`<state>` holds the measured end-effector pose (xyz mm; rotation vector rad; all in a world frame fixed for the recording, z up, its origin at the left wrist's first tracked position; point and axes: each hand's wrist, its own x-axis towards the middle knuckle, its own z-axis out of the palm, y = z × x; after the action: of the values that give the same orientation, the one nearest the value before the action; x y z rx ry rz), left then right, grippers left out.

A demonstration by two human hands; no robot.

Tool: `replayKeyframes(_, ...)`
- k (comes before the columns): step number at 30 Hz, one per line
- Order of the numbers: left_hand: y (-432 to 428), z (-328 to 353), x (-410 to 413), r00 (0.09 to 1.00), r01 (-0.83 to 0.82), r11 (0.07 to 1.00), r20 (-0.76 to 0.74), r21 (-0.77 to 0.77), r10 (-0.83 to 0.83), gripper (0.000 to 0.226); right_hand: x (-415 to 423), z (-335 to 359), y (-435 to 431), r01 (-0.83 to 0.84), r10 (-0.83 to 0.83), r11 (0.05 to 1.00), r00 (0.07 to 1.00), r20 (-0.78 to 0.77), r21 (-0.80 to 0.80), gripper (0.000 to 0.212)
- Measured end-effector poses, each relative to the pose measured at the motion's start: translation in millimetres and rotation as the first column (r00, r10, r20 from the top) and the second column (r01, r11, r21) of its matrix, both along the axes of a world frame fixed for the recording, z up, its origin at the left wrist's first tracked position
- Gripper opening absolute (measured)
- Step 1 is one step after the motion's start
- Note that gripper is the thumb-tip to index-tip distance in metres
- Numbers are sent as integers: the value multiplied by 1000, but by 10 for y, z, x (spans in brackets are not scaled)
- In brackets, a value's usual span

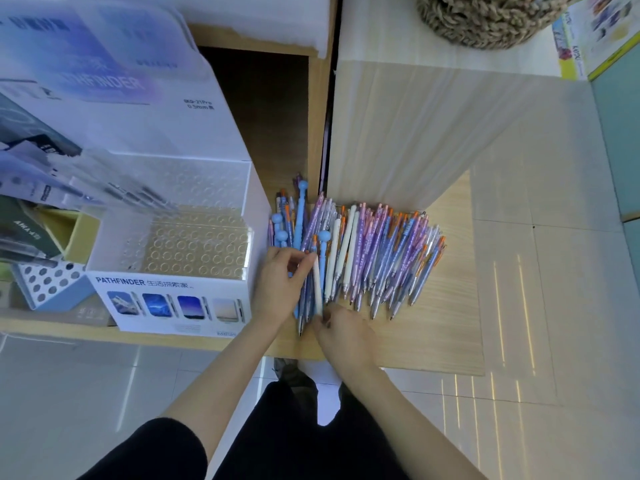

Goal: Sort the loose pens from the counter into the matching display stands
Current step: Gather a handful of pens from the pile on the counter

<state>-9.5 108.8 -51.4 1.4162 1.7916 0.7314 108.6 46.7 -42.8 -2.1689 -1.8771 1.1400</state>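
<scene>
Cream pen [317, 289]: along the 12-to-6 line at the left edge of the pen pile, between both hands.
Left hand [280, 284]: at 9 o'clock of the pen, thumb and forefinger pinching its upper end.
Right hand [341, 332]: at 6 o'clock, fingertips pinching its lower end.
Pen pile [377, 258]: fanned on the bench [450, 323], at 1 o'clock of the right hand.
Display stand [166, 299]: at 9 o'clock of the left hand, front printed "PATHFINDER", backboard "0.5mm".

basket [485, 22] cut off at top, L-edge boxes [31, 209] blurred; cream pen [317, 289] tip behind right hand [343, 330]
</scene>
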Motion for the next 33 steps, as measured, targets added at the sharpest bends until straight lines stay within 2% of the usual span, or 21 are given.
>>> replayKeyframes(2,-87,20,-45,993,-91,996,69,5,90,21,37,72,55,106,-104,991,994,-27,83,20)
replayKeyframes(5,-173,24,-64,997,-45,998,57,-34,47,56,156,149,274,254,-258,933,966,-21,253,22)
replayKeyframes(8,-155,27,-5,996,-47,993,67,-110,55,83,276,147,511,268,-298,925,952,76,269,22)
replayKeyframes(10,-113,-9,48,997,-75,986,-23,-149,72,95,313,102,567,239,-275,931,956,100,276,20)
replayKeyframes(13,-56,-56,134,982,-138,976,-153,-168,112,103,339,25,539,214,-245,928,967,66,305,30)
replayKeyframes(17,91,-78,252,959,-223,948,-224,-229,171,106,397,-38,531,242,-249,926,968,-14,291,39)
replayKeyframes(22,196,-83,320,929,-275,927,-321,-256,187,106,481,-47,600,177,-162,956,983,-82,234,47)
replayKeyframes(24,154,-102,326,934,-268,937,-301,-224,194,98,501,-41,613,162,-143,961,985,-96,223,46)
replayKeyframes(29,142,-87,218,981,-172,960,-128,-219,147,72,540,-46,625,159,-134,968,982,-136,195,43)
replayKeyframes(33,175,-24,141,987,-139,957,-118,-255,112,55,558,-45,637,156,-127,970,978,-163,186,43)
